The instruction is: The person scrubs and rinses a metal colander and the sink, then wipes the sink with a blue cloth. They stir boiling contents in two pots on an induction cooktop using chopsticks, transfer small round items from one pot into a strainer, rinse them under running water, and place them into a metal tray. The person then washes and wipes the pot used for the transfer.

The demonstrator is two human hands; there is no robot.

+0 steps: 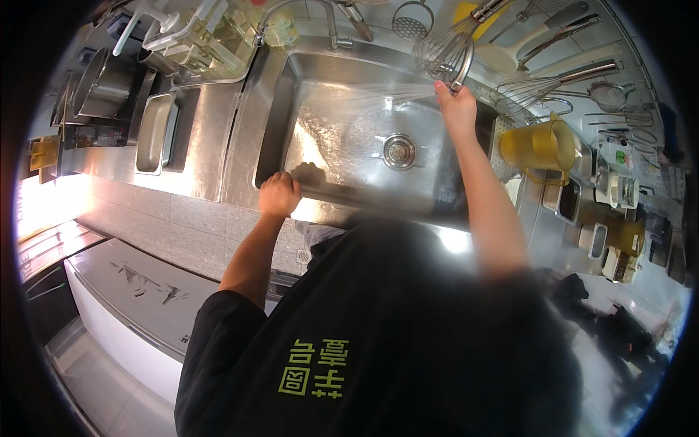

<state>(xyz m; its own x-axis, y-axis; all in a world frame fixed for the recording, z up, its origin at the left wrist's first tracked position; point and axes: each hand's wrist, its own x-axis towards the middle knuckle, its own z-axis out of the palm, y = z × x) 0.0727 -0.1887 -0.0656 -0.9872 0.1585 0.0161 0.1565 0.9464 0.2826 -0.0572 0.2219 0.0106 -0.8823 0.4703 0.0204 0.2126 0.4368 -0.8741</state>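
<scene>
Before me is a stainless steel sink (349,142) with a round drain strainer (399,152) in its wet basin. My right hand (457,109) is closed around the end of a curved metal faucet spout (467,61) at the sink's back right. From it a fan of water (382,94) sprays leftward across the basin. At the front left corner, my left hand (280,194) curls over the sink rim (314,210). The hand casts a shadow on the basin floor.
Several whisks (568,76) and ladles hang at the back right. A yellow plastic pitcher (538,145) stands right of the sink. On the left counter are a metal pan (157,134), a steel pot (104,84) and clear containers (210,43). A white chest freezer (142,295) stands behind me to the left.
</scene>
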